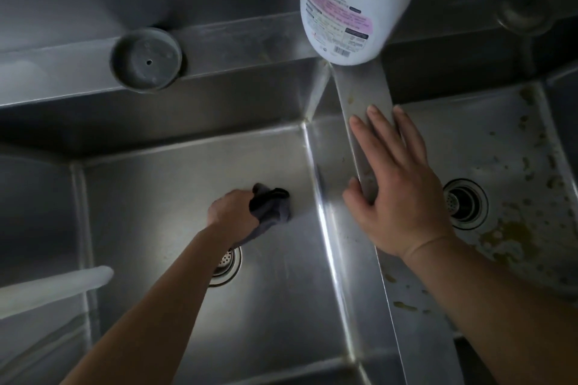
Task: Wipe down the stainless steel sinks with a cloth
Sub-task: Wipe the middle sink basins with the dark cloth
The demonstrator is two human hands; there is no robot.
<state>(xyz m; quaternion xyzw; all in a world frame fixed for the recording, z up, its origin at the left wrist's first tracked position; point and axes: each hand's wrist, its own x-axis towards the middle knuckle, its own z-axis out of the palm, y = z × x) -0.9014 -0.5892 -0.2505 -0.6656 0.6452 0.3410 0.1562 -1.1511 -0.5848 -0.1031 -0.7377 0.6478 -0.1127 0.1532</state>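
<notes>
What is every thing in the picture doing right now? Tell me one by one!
left hand: grips the cloth, down in the left sink
cloth: dark, bunched, pressed on the sink floor
right hand: flat, fingers straight, resting on the divider
divider: stained with yellow spots
left sink: looks mostly clean
right sink: dirty, yellow-brown splatter
bottle: white, upright on the back ledge
round lid: lying on the ledge

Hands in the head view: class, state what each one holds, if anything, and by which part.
The left hand grips the dark cloth by one bunched end. The right hand holds nothing, resting flat on the sink divider.
</notes>
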